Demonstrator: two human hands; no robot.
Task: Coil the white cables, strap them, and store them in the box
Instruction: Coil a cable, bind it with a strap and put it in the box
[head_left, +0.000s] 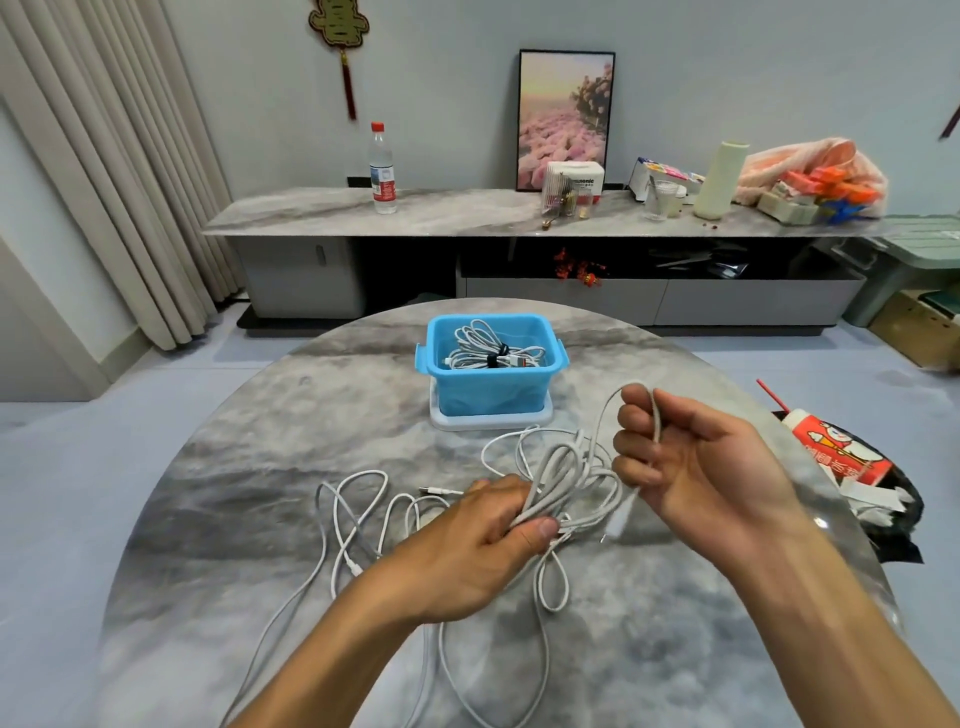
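Observation:
My left hand (483, 535) grips a bundle of loops of a white cable (566, 478) just above the table. My right hand (691, 457) holds a strand of the same cable, which arcs up over its fingers, to the right of the bundle. More loose white cable (358, 514) sprawls over the table to the left and trails toward the near edge. Behind the hands stands a blue box (493, 395) on a white lid (441, 420). Inside it lies a coiled white cable (483, 353) bound with a dark strap.
The round grey marble table (249, 467) carries everything. At its right edge sits a dark bin bag with a red-and-white paper cup (836, 452). Beyond the table runs a low cabinet with a water bottle (383, 171), a framed picture and clutter.

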